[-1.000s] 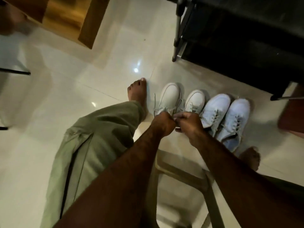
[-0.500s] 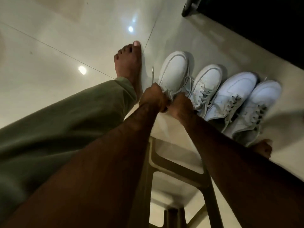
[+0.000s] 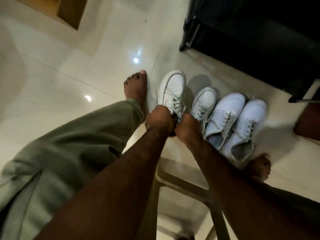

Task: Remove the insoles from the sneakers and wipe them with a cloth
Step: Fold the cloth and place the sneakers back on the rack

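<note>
The pale tiled floor (image 3: 69, 87) fills most of the view, with dark furniture (image 3: 251, 40) at the upper right and a green trouser leg (image 3: 69, 144) across the lower left. Below the forearms stands a plastic stool (image 3: 181, 179). Four white sneakers stand side by side between two bare feet. Compared with a second ago, the leftmost sneaker (image 3: 173, 87) now sits with its toe ahead of its neighbour (image 3: 204, 101) and throws a broad shadow behind it, so it looks to have been lifted or tipped up out of the row, while the other pair (image 3: 226, 111) lies where it lay. The left hand (image 3: 160, 118) and right hand (image 3: 187, 126) are both curled tight at that sneaker's collar just below the laces, knuckles touching and fingertips hidden in the opening. The insole is not in view and probably still inside, and no cloth shows, so the task seems to be at its first extraction.
</note>
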Motion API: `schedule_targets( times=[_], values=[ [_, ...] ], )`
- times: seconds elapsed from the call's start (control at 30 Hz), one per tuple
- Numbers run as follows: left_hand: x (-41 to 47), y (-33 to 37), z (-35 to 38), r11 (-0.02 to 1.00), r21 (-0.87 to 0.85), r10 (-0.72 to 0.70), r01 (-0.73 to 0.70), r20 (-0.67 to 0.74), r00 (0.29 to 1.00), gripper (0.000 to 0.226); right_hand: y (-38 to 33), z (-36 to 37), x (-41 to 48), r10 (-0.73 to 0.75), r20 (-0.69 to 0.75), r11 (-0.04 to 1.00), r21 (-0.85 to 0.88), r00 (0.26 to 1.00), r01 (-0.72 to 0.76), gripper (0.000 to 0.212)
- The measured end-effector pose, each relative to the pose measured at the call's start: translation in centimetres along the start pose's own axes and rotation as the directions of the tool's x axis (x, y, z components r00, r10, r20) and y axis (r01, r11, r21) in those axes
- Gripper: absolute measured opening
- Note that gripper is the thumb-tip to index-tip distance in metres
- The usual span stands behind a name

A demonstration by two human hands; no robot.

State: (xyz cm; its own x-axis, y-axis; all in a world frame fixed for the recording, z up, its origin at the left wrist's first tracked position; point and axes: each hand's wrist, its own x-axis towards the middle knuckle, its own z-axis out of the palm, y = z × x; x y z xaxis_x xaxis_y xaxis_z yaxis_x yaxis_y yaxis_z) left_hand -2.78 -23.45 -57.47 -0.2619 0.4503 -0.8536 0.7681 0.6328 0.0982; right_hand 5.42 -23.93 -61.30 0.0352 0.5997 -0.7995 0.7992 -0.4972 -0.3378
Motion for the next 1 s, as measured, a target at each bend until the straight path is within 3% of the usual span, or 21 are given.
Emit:
schedule_targets(
  times=[0.07, 0.13, 0.2, 0.37, 0.47, 0.6, 0.73, 0.83, 0.93, 1.0],
  values=[
    [-0.5, -0.4, -1.0, 0.997, -0.074, 0.023, -0.029, -0.077, 0.997, 0.044, -0.6, -2.0, -3.2, -0.014, -0.025, 0.999, 0.033, 1.0, 0.015, 0.032],
    [-4.0, 0.1, -2.3, 0.995, -0.01, 0.092, -0.095, -0.17, 0.981, 0.04, -1.3, -4.2, -6.1, -0.022, -0.07, 0.998, 0.058, 0.997, 0.026, 0.029],
    [-8.0, 0.6, -3.6, 0.979, -0.05, 0.177, -0.196, -0.254, 0.951, 0.037, -1.8, -6.9, -9.9, -0.043, -0.117, 0.995, 0.083, 0.992, 0.053, 0.026],
    [-18.6, 3.1, -7.4, 0.932, 0.01, 0.34, -0.362, -0.372, 0.864, 0.032, -2.6, -14.2, -20.3, -0.156, -0.339, 0.978, 0.079, 0.928, 0.193, 0.032],
    [-25.2, 5.3, -9.9, 0.88, 0.082, 0.45, -0.467, -0.458, 0.766, 0.028, -2.9, -19.0, -25.6, -0.232, -0.518, 0.965, -0.014, 0.824, 0.263, 0.033],
    [-32.6, 9.0, -13.7, 0.751, 0.153, 0.595, -0.643, -0.58, 0.556, 0.027, -3.4, -25.0, -31.4, -0.313, -0.702, 0.929, -0.084, 0.64, 0.361, 0.034],
    [-37.6, 13.4, -16.8, 0.664, 0.22, 0.648, -0.715, -0.646, 0.403, 0.021, -4.1, -30.7, -34.8, -0.357, -0.813, 0.895, -0.157, 0.46, 0.417, 0.029],
    [-39.8, 17.3, -19.2, 0.626, 0.263, 0.637, -0.734, -0.716, 0.286, 0.024, -5.5, -35.2, -36.3, -0.359, -0.857, 0.895, -0.205, 0.369, 0.396, 0.027],
    [-40.7, 21.3, -22.2, 0.63, 0.294, 0.619, -0.718, -0.749, 0.237, 0.028, -7.3, -39.3, -36.9, -0.33, -0.895, 0.897, -0.199, 0.301, 0.394, 0.027],
    [-40.7, 23.4, -23.9, 0.636, 0.293, 0.616, -0.714, -0.75, 0.24, 0.026, -8.4, -41.5, -36.3, -0.32, -0.9, 0.902, -0.194, 0.297, 0.385, 0.027]
  ],
)
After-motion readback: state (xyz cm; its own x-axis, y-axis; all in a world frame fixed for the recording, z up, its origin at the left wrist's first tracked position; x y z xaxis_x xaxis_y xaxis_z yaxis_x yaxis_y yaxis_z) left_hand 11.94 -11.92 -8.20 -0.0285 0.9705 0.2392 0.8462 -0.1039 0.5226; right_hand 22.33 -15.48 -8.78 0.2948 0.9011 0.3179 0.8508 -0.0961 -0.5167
